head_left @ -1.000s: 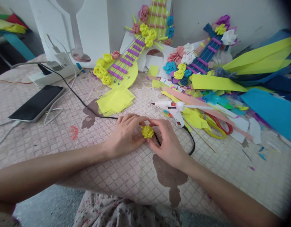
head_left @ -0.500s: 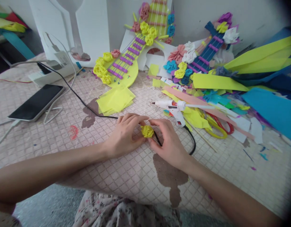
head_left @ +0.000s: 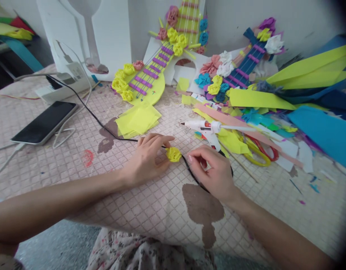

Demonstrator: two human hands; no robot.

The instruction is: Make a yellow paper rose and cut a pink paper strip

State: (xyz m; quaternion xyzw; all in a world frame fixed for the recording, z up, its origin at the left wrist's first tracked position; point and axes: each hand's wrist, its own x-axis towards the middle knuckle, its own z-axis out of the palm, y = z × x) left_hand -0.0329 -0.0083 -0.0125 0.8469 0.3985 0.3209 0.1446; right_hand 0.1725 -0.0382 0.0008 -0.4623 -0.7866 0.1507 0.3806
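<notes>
Between the thumb and fingers of my left hand (head_left: pixel 149 155) is a small yellow paper flower (head_left: pixel 173 154), crumpled into a rosette. My right hand (head_left: pixel 212 168) is just to its right, apart from the flower, with thumb and index finger brought together; whether something tiny is between them I cannot make out. A black cord (head_left: pixel 190 168) runs behind the flower and under my right hand. Beyond that hand lies a white glue gun (head_left: pixel 202 125) with a glue stick in its back. Yellow paper squares (head_left: pixel 137 119) lie in a loose stack beyond my left hand.
Paper-covered model instruments, among them a yellow one (head_left: pixel 154 84) and a blue one (head_left: pixel 243 67), lean at the back. Scissors (head_left: pixel 257 152), a thin stick (head_left: pixel 240 163) and paper scraps crowd the right side. At left are a phone (head_left: pixel 45 122) and a power strip (head_left: pixel 63 92).
My right hand has let go of the flower and moved to the right, its fingers curling together. The flower stays in my left hand and has turned slightly.
</notes>
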